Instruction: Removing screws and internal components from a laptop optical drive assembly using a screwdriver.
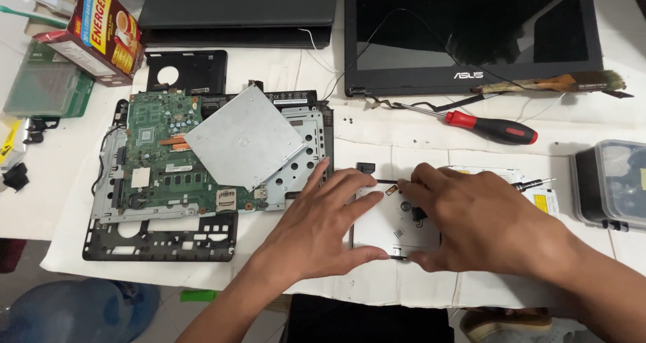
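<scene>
A flat silver drive-like part [390,225] with a black edge frame lies on the white cloth in front of me. My left hand [323,225] rests on its left side, fingers spread, thumb along its near edge. My right hand [474,218] covers its right side, fingertips pressing near a small brown ribbon tab at its top. Neither hand lifts it. A small precision screwdriver [535,183] pokes out behind my right hand.
A stripped laptop base with green motherboard [168,154] and a silver optical drive [245,138] lies at left. Behind are a detached dark screen panel [471,33], a red-handled screwdriver [488,127], a brush [558,82], a red box [101,30], and a plastic container [612,185] at right.
</scene>
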